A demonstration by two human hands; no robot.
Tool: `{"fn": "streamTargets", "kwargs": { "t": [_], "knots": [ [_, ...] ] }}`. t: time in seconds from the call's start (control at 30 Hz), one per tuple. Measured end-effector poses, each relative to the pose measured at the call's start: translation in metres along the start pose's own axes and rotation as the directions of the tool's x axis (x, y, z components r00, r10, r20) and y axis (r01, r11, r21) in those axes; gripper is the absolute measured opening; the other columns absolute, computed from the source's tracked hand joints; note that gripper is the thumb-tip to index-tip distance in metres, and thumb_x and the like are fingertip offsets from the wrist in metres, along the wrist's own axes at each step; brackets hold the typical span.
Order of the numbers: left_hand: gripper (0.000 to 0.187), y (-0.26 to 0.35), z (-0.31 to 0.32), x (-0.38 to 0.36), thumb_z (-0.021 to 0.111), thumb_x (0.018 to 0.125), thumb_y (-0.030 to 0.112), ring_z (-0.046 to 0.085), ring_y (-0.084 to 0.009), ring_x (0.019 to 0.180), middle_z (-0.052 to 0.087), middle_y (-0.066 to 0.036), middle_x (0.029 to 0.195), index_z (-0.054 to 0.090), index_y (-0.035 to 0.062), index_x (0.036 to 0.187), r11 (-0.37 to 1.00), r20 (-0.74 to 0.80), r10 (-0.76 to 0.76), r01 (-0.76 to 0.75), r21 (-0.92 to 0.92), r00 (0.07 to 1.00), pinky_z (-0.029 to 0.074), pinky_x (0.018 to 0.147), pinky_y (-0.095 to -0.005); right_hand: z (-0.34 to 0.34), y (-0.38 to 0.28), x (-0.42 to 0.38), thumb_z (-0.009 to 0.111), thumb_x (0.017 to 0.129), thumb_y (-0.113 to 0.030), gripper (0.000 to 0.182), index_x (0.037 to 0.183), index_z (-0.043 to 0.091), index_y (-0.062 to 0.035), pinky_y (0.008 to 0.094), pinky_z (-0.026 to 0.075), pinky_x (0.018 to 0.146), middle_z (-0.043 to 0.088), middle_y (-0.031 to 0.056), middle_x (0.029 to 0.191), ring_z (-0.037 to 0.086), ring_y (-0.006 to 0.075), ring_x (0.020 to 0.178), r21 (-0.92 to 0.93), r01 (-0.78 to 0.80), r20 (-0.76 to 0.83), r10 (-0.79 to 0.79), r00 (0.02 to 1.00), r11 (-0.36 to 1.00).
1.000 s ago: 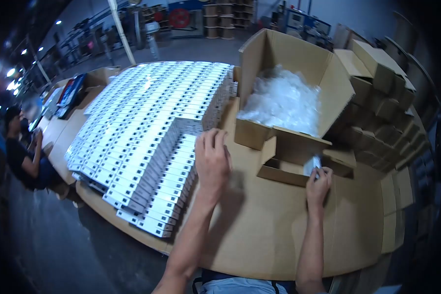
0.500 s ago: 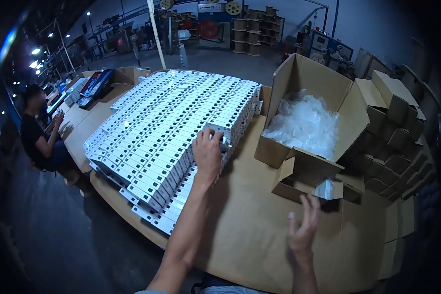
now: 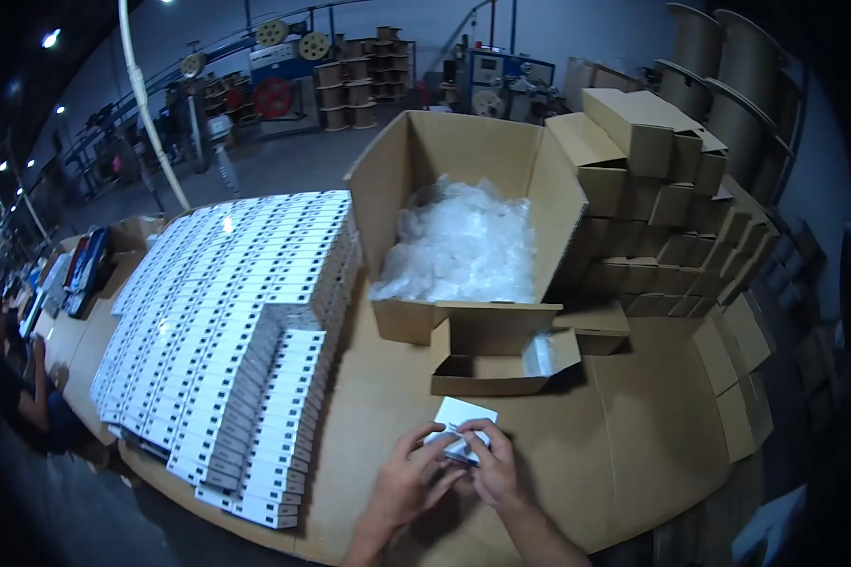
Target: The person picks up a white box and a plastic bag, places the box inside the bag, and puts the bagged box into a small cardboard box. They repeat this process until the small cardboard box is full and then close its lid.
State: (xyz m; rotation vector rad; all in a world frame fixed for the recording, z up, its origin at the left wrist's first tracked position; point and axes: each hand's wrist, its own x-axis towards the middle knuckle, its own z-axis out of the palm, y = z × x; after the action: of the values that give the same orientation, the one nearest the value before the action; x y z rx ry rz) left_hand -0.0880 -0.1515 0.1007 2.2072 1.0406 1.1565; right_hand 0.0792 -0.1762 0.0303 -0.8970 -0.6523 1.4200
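Observation:
A small white box [image 3: 465, 413] is between my two hands above the tabletop. My left hand [image 3: 408, 477] grips its left side, fingers bent around it. My right hand [image 3: 494, 465] closes on it from the right, thumb and fingers at its near face. Just beyond my hands stands an open narrow cardboard box [image 3: 487, 386], holding one clear-plastic-wrapped item [image 3: 539, 355] at its right end. To the left rises a large stack of white boxes [image 3: 227, 312] with dark square marks, stepped lower along its near right side.
Behind the narrow box is a large open carton [image 3: 563, 203] filled with clear plastic bags [image 3: 468, 241]. Folded cardboard boxes [image 3: 667, 213] are piled at the right. A person [image 3: 28, 378] sits at the far left of the table [image 3: 558, 491].
My left hand has come away from the stack with a white box and moved right. My right hand has closed on that box too. The view has turned to the right.

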Motion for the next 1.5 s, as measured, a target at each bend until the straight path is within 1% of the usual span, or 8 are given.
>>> {"fn": "streamTargets", "kwargs": {
  "t": [0.07, 0.23, 0.37, 0.53, 0.9, 1.13, 1.4, 1.5],
  "knots": [
    [0.039, -0.005, -0.016, 0.034, 0.084, 0.075, 0.004, 0.07, -0.0254, 0.092, 0.068, -0.013, 0.108, 0.072, 0.0086, 0.112, 0.966, 0.067, -0.16, 0.17, -0.193, 0.985, 0.057, 0.082, -0.036, -0.024, -0.012, -0.007, 0.052, 0.105, -0.005, 0.018, 0.109, 0.068, 0.0026, 0.0343, 0.065, 0.079, 0.067, 0.0087, 0.1, 0.07, 0.0177, 0.089, -0.363, 0.157, -0.055, -0.189, 0.98, 0.918],
    [0.013, -0.049, 0.008, 0.209, 0.075, 0.083, 0.002, 0.067, -0.0284, 0.076, 0.07, -0.014, 0.09, 0.072, 0.0019, 0.096, 0.949, -0.152, 0.286, -0.258, 0.18, 0.946, 0.053, 0.069, -0.0374, -0.063, -0.07, -0.03, 0.067, 0.09, -0.002, 0.02, 0.106, 0.078, -0.008, 0.0335, 0.061, 0.08, 0.07, 0.0147, 0.097, 0.071, 0.0235, 0.091, -0.874, 0.082, 0.003, -0.163, 0.987, 0.48],
    [0.022, -0.103, 0.044, 0.339, 0.077, 0.082, 0.007, 0.067, -0.0364, 0.093, 0.07, -0.015, 0.093, 0.072, 0.0029, 0.102, 0.862, -0.132, 0.44, -0.377, 0.338, 0.888, 0.053, 0.089, -0.0438, -0.068, -0.103, -0.032, 0.072, 0.084, -0.003, 0.031, 0.112, 0.078, -0.0144, 0.0355, 0.059, 0.084, 0.073, 0.0165, 0.107, 0.071, 0.0283, 0.095, -0.849, 0.174, 0.054, -0.247, 0.968, 0.498],
    [0.025, -0.141, 0.049, 0.392, 0.079, 0.082, 0.011, 0.071, -0.039, 0.092, 0.073, -0.021, 0.096, 0.069, -0.0001, 0.102, 0.892, 0.264, 0.119, -0.22, 0.395, 0.957, 0.055, 0.082, -0.0446, -0.067, -0.136, -0.022, 0.072, 0.084, -0.001, 0.028, 0.108, 0.08, -0.0121, 0.0317, 0.056, 0.072, 0.072, 0.0126, 0.1, 0.068, 0.022, 0.081, -0.85, 0.242, 0.127, -0.262, 0.957, 0.469],
    [0.014, -0.061, 0.008, 0.324, 0.07, 0.091, 0.008, 0.056, -0.0118, 0.058, 0.064, -0.009, 0.068, 0.071, -0.0011, 0.102, 0.996, -0.394, 0.082, -0.093, -0.01, 0.915, 0.047, 0.059, -0.0294, 0.024, -0.211, 0.175, 0.084, 0.081, -0.042, 0.061, 0.123, 0.07, 0.0004, 0.0416, 0.053, 0.094, 0.066, 0.0253, 0.116, 0.067, 0.0374, 0.104, -0.783, 0.574, 0.21, -0.765, 0.608, 0.241],
    [0.015, -0.043, -0.008, 0.266, 0.066, 0.1, 0.012, 0.05, -0.0047, 0.058, 0.061, 0.002, 0.066, 0.071, -0.0011, 0.095, 0.949, -0.276, -0.099, 0.007, -0.315, 0.956, 0.039, 0.054, -0.0217, 0.04, -0.213, 0.21, 0.073, 0.095, -0.014, 0.019, 0.095, 0.074, 0.0047, 0.0248, 0.048, 0.074, 0.068, 0.0006, 0.08, 0.056, 0.0056, 0.081, -0.43, 0.504, 0.215, -0.458, 0.863, 0.749],
    [0.023, -0.043, -0.013, 0.2, 0.057, 0.106, 0.02, 0.053, -0.0064, 0.073, 0.06, -0.003, 0.089, 0.065, -0.0004, 0.098, 0.727, -0.442, -0.369, -0.042, -0.685, 0.817, 0.04, 0.06, -0.0208, 0.035, -0.165, 0.098, 0.077, 0.094, -0.023, 0.025, 0.085, 0.073, 0.0003, 0.0244, 0.038, 0.061, 0.062, -0.0012, 0.07, 0.048, 0.0056, 0.068, -0.568, 0.559, 0.01, -0.674, 0.739, 0.605],
    [0.018, -0.008, -0.014, 0.133, 0.067, 0.095, 0.017, 0.061, -0.022, 0.078, 0.063, -0.01, 0.09, 0.066, 0.0001, 0.1, 0.993, -0.426, 0.043, -0.084, -0.078, 0.904, 0.05, 0.072, -0.034, 0.04, -0.142, 0.056, 0.08, 0.091, -0.025, 0.027, 0.086, 0.072, 0.0008, 0.0303, 0.041, 0.061, 0.061, 0.0035, 0.069, 0.048, 0.0125, 0.066, -0.711, 0.468, -0.11, -0.74, 0.664, 0.525]
  ]
}}
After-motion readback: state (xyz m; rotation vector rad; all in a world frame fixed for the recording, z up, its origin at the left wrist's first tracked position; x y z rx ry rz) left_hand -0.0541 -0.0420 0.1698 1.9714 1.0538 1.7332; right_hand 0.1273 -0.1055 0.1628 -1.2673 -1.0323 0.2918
